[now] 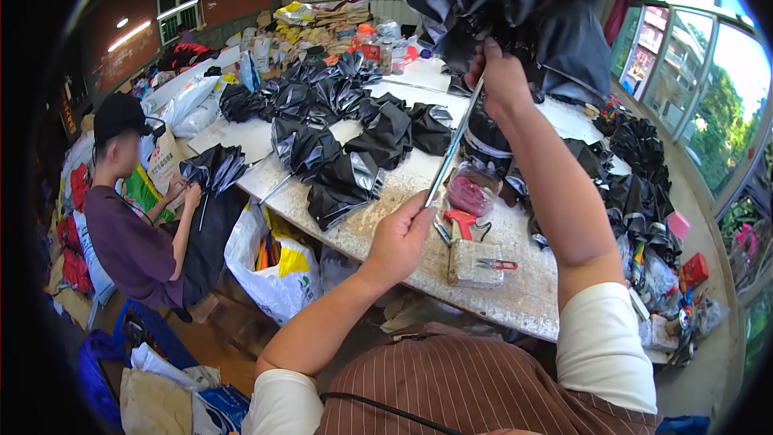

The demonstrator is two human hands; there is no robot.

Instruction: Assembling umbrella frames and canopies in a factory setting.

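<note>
A black umbrella (555, 12) is held up in front of me, its canopy partly spread at the top of the view and its metal shaft slanting down to the left. My left hand (400, 238) is closed round the lower end of the shaft. Higher up, my right hand (503, 76) grips the umbrella just under the canopy, where the ribs meet the shaft. The dark folds hide part of the right fingertips. Below the shaft, a red glue gun (460, 224) lies on the table beside a pale block (463, 266) with small red-handled snips (498, 264) on it.
Several folded black umbrellas (378, 141) cover the worktable (435, 274), with more heaped at the right. A clear tub (471, 192) with pink contents stands near the snips. At the left a person (133, 217) handles another umbrella (213, 171). A white sack (270, 266) hangs by the table's edge.
</note>
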